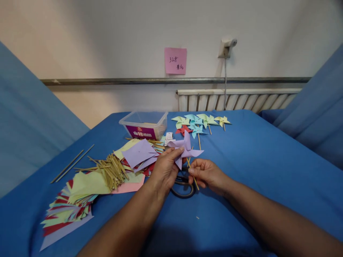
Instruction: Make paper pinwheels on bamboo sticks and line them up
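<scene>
A lilac paper pinwheel is held up over the blue table. My left hand pinches the pinwheel's folded centre from the left. My right hand is closed round a thin wooden stick that runs up behind the pinwheel. Black scissors lie on the cloth just under both hands. Behind them lies a group of finished pinwheels in green, light blue, yellow and red.
Left of my hands lie lilac and coloured paper sheets, a heap of short wooden sticks, a fanned stack of cut paper and two long sticks. A clear plastic box stands at the back. A radiator lines the wall.
</scene>
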A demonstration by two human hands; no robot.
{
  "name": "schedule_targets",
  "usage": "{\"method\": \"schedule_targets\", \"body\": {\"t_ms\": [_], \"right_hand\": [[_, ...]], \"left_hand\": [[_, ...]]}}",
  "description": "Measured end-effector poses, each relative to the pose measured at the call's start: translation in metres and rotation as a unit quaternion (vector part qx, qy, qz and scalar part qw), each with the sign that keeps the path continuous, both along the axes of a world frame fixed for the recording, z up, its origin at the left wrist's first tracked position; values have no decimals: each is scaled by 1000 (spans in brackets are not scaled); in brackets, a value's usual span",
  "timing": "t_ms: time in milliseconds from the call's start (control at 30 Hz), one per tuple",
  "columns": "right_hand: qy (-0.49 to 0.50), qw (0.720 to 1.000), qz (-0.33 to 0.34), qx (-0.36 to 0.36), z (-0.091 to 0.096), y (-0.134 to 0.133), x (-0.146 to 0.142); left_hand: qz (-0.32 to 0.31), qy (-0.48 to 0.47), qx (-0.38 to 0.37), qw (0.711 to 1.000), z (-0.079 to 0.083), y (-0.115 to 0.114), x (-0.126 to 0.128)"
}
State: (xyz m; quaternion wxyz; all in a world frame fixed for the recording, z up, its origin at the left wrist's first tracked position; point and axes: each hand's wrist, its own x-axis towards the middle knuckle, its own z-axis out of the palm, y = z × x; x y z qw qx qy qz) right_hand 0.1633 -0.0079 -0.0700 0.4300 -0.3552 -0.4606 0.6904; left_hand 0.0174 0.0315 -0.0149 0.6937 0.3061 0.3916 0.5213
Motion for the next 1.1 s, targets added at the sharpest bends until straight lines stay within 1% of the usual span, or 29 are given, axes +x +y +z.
{"method": "schedule_targets", "body": {"t_ms": [133,267,333,567,800,933,967,1000,1033,1067,1100], "right_hand": [[-37,999,-16,14,-1,3,-3],[-72,996,-42,34,0,4,-5],[-83,994,-54,37,0,5,-6],[-97,992,-67,42,-3,9,-7],[-92,993,-62,41,-6,10,-8],[-114,990,-57,65,-8,11,-8],[-144,985,-66,75,-7,14,-5],[-198,973,-89,84,-6,19,0],[-262,953,-122,89,-5,26,7],[-353,915,-177,87,-3,35,18],[-457,856,-231,78,-1,44,31]], "left_hand": [[11,1,7,1000,0,5,-3],[54,-6,22,998,1,9,-4],[67,-7,30,997,1,10,-5],[58,-12,29,998,-2,15,-5],[54,-14,28,998,0,13,-4],[79,-23,26,996,3,13,-4],[87,-25,22,996,4,14,-4],[93,-24,16,995,5,14,-4],[94,-22,10,995,6,15,-4],[94,-20,2,995,6,15,-4],[90,-17,-5,996,7,15,-4]]}}
